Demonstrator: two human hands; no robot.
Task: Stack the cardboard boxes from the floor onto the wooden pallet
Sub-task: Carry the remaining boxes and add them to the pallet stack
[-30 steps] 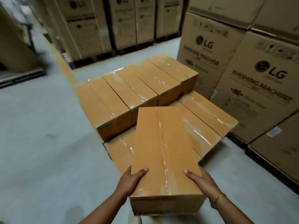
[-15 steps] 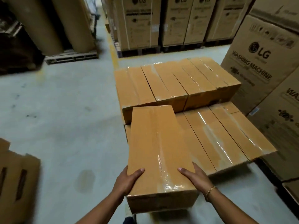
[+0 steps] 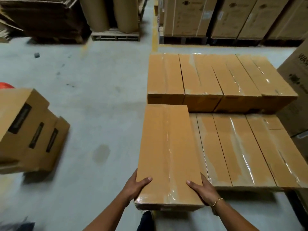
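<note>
Carton (image 3: 166, 152), long tan taped cardboard, lower centre: left hand (image 3: 135, 187), right hand (image 3: 202, 189) clamp near corners; we seat it flush, level.

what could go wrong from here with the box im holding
The left hand and right hand grip only the near end of the held box, so its long far end might dip or twist.
The right hand sits beside the lower row of boxes; its fingers could get pinched if the box is set down there.
A shoe is under the near end; a dropped box could land on it.
</note>
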